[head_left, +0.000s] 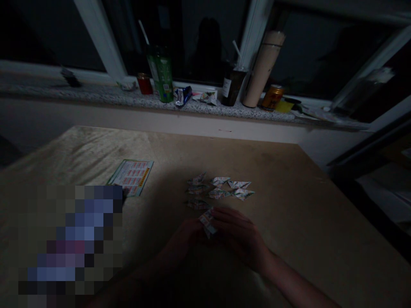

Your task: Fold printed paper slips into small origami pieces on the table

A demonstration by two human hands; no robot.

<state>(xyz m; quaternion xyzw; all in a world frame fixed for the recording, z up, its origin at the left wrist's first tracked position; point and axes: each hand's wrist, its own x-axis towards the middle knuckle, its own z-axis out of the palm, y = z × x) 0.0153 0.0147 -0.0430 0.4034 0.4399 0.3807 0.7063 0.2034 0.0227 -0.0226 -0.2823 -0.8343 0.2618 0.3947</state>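
Between my two hands is a small folded piece of printed paper (208,221), held just above the table near its middle. My left hand (189,233) grips its left side, with the fingertips dark and partly hidden. From the right, my right hand (236,229) closes on the paper, its fingers together and pointing left. Just beyond my hands, several small folded paper shapes lie in loose rows, among them one folded paper (196,204) nearest my fingers and another folded paper (243,193) at the right end.
A printed sheet (136,175) lies at left, beside a pixelated patch (77,239). On the windowsill (199,108) stand a green container (165,79), a dark cup with a straw (231,87), a tall pinkish flask (263,70), an orange can (272,98) and a red jar (144,84).
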